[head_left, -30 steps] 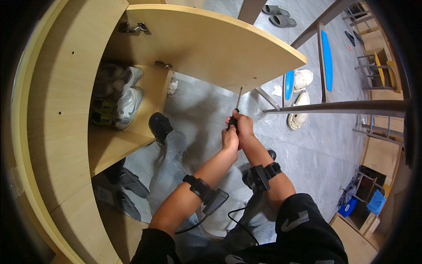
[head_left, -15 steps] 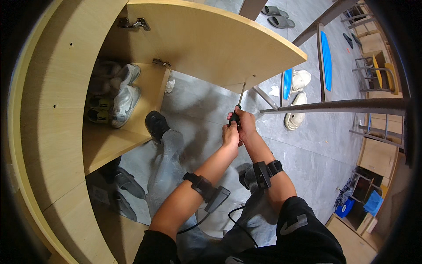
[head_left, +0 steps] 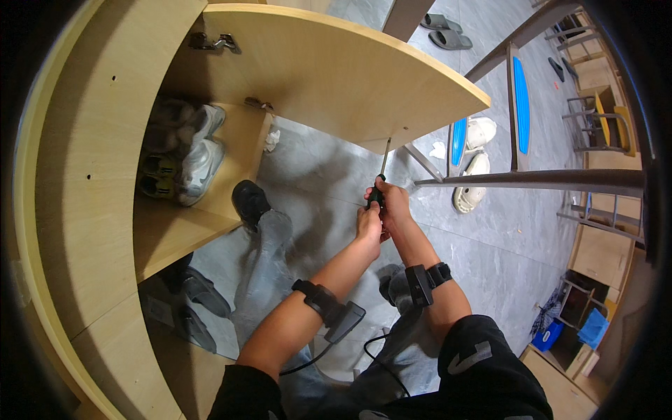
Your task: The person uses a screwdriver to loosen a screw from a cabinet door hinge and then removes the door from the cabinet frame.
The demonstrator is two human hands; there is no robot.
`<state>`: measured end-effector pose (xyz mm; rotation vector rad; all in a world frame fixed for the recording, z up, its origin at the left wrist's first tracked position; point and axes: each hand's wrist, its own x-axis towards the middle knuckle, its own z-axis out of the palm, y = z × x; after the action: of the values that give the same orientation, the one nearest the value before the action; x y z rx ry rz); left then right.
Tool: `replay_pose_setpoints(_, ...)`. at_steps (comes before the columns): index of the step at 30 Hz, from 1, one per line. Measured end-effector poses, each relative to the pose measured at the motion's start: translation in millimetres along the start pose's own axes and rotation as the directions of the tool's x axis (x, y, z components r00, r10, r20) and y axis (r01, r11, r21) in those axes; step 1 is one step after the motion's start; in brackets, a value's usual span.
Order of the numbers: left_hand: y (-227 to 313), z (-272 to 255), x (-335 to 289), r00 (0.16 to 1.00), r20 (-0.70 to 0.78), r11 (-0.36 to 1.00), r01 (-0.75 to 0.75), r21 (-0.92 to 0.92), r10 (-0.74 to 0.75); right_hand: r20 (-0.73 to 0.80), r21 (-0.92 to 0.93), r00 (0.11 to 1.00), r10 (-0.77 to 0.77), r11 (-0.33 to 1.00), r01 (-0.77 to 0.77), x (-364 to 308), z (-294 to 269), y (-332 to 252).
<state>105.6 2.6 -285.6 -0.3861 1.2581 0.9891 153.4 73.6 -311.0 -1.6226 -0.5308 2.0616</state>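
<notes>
Both my hands are wrapped round the dark handle of a screwdriver (head_left: 377, 190). My left hand (head_left: 369, 222) closes on the lower end of the handle, and my right hand (head_left: 394, 204) grips it just above. The thin metal shaft points up and away from me, its tip at the lower edge of an open wooden cabinet door (head_left: 336, 73), by a small hole. Whether the tip sits in a screw is too small to tell. Two metal hinges (head_left: 214, 43) join the door to the cabinet (head_left: 183, 238) on the left.
Inside the cabinet are several shoes (head_left: 203, 168); dark slippers (head_left: 205, 292) lie below it. A metal ladder frame (head_left: 532, 180) with blue treads stands at the right, near white clogs (head_left: 470, 183). My black shoe (head_left: 250, 203) is beside the cabinet. Grey slippers (head_left: 448, 38) lie far off.
The screwdriver and both hands have shifted very slightly down in the picture. My grip is the same, and the door stays open.
</notes>
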Motion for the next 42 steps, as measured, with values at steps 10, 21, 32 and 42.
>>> replay_pose_setpoints(10, 2, 0, -2, 0.999, 0.036, 0.999, -0.011, 0.038, 0.01, -0.041, -0.022, 0.999, 0.002, 1.0, -0.002, 3, 0, -1)
replay_pose_setpoints(21, 3, 3, -5, 0.999, 0.037, 0.999, -0.029, 0.031, 0.028, -0.049, -0.029, 0.999, 0.016, 0.999, -0.017, 3, -1, -2)
replay_pose_setpoints(32, 6, 6, -13, 0.998, 0.019, 0.999, -0.052, 0.013, 0.051, -0.061, -0.028, 0.998, 0.002, 1.0, -0.004, -3, 3, -5)
replay_pose_setpoints(42, 3, 6, -11, 0.998, 0.001, 0.998, -0.069, -0.009, 0.069, -0.034, 0.015, 0.999, -0.023, 1.0, 0.023, -2, 3, -3)
